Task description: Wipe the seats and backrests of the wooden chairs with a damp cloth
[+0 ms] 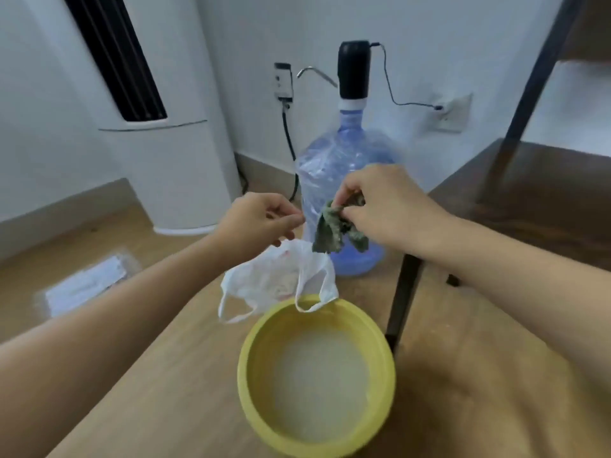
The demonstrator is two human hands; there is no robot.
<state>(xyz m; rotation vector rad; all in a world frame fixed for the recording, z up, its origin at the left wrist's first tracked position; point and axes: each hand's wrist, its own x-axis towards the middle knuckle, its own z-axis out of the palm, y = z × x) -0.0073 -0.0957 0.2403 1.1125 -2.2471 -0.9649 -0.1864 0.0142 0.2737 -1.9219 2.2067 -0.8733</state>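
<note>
My right hand (383,206) pinches a crumpled dark green cloth (334,231), which hangs down from my fingertips above the floor. My left hand (261,221) is closed on the top of a white plastic bag (274,280) that dangles below it, its handles drooping over the rim of a yellow basin (246,385). The basin sits on the wooden floor below both hands and holds cloudy water. No wooden chair seat or backrest is in view.
A blue water jug (330,166) with a black pump (353,69) stands behind my hands against the wall. A white floor-standing air conditioner (165,153) is at the left. Dark metal table legs (401,299) rise at the right. A flat packet (86,284) lies on the floor at left.
</note>
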